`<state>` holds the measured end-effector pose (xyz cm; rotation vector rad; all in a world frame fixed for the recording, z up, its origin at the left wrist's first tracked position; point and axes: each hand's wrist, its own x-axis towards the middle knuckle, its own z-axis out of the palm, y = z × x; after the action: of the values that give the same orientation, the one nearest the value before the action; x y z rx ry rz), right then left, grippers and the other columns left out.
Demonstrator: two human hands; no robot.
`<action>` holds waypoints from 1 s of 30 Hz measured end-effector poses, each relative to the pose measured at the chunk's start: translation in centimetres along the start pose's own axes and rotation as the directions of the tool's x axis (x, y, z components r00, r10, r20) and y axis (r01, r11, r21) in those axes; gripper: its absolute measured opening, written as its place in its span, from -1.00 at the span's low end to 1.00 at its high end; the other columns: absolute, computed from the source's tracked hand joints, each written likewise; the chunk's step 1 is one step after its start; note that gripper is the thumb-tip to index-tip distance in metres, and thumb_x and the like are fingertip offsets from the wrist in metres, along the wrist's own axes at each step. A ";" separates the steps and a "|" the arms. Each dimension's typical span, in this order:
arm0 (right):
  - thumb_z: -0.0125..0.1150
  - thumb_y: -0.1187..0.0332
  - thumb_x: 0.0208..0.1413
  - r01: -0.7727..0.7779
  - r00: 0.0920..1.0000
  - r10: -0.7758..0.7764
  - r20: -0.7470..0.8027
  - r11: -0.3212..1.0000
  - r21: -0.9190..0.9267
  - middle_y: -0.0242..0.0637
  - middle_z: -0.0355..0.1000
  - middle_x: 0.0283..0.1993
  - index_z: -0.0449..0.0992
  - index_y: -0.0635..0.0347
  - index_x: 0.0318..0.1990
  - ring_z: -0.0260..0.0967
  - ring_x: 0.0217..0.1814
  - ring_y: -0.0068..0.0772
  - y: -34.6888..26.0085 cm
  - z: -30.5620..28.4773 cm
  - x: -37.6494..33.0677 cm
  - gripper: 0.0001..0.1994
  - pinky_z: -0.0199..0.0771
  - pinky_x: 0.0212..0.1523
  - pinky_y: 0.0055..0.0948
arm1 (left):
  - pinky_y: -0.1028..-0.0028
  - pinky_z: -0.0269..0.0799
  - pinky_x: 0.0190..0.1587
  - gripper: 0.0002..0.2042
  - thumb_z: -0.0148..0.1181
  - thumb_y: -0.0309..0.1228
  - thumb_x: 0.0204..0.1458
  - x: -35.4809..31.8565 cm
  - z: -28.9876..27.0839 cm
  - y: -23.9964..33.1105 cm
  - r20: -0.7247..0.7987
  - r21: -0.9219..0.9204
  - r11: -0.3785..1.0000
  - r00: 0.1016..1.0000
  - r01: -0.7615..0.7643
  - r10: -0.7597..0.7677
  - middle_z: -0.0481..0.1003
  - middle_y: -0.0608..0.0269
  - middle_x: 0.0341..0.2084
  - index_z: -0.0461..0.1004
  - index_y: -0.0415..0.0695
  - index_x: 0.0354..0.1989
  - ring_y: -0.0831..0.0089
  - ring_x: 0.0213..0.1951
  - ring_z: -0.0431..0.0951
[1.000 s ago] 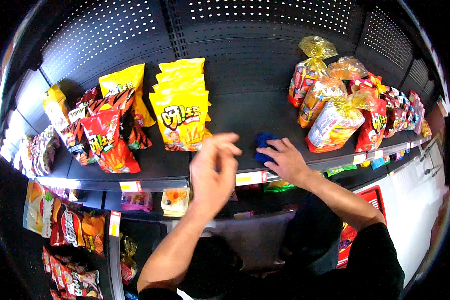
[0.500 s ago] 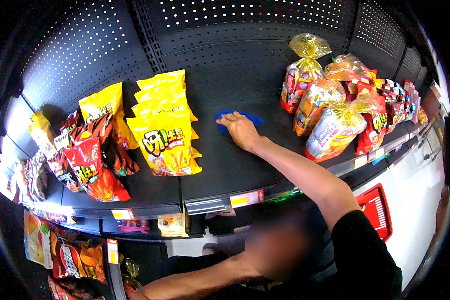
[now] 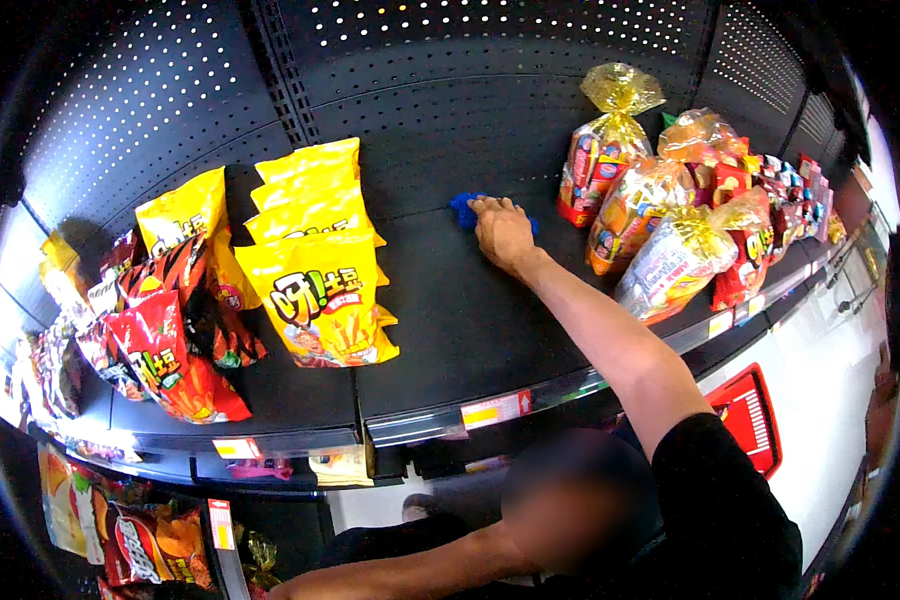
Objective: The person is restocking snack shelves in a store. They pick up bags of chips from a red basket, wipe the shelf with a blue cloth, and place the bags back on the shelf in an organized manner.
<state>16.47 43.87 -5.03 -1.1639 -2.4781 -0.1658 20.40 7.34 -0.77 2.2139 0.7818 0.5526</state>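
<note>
Since a moment ago, our right hand point(image 3: 502, 232) has pushed the small blue cleaning cloth point(image 3: 467, 211) farther back on the dark metal shelf point(image 3: 470, 330). Near us, low down, our left arm crosses; its hand is out of sight. Farther off, our right hand lies flat and open on the cloth, between the yellow snack bags point(image 3: 320, 290) on the left and the clear candy bags with gold tops point(image 3: 660, 240) on the right.

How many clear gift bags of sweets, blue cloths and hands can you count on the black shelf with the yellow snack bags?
Clear gift bags: 4
Blue cloth: 1
Right hand: 1
Total: 6
</note>
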 end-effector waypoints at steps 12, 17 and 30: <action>0.08 0.34 0.19 0.012 0.932 0.116 0.343 0.938 -0.347 -0.09 0.49 0.07 0.56 0.17 -0.01 0.41 0.18 -0.14 -0.3 -6.4 -1.3 -0.73 0.52 0.04 -0.23 | 0.12 0.53 -0.16 -0.76 0.05 -0.35 0.10 -0.2 -0.1 1.3 -0.117 0.174 0.984 0.992 -0.033 0.054 0.54 -0.07 -0.27 0.45 -0.21 -0.13 0.00 -0.16 0.58; 0.24 0.30 0.00 -0.075 0.986 0.065 0.156 0.995 0.059 -0.09 0.56 -0.08 0.59 0.13 -0.12 0.52 -0.04 -0.07 1.5 -10.9 1.1 -0.73 0.53 -0.01 -0.17 | 0.14 0.54 -0.15 -0.71 0.07 -0.35 0.10 2.6 -2.3 2.5 0.355 0.186 0.981 0.928 0.046 -0.111 0.54 -0.06 -0.20 0.45 -0.24 -0.04 0.01 -0.14 0.58; 0.37 0.39 -0.11 0.093 0.424 0.130 -0.896 0.978 0.186 -0.09 0.51 -0.19 0.48 0.16 -0.13 0.46 -0.13 -0.08 6.6 -28.9 19.5 -0.66 0.48 -0.08 -0.19 | 0.20 0.50 -0.20 -0.86 0.07 -0.40 -0.02 1.2 -0.3 3.0 -0.035 0.165 0.970 0.982 -0.177 0.185 0.51 0.07 -0.39 0.45 -0.17 -0.31 0.11 -0.27 0.57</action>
<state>19.00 54.26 28.83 -0.6847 -1.4272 -0.3996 22.17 6.58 1.80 2.4455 0.6741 0.6566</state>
